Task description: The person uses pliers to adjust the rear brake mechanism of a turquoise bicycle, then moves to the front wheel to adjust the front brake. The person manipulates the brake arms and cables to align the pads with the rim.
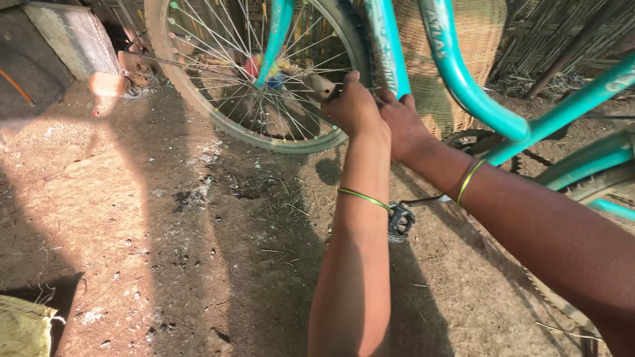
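While both arms reach forward, I see my left hand closed around a short wooden handle beside the front wheel. My right hand presses against the teal bicycle frame; whether it grips, I cannot tell. A black pedal hangs below my wrists, over bare dirt ground.

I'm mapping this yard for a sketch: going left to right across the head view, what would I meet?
Yellow woven sack → orange clay brick → spoked bicycle wheel → left hand → right hand → teal bicycle frame tube.
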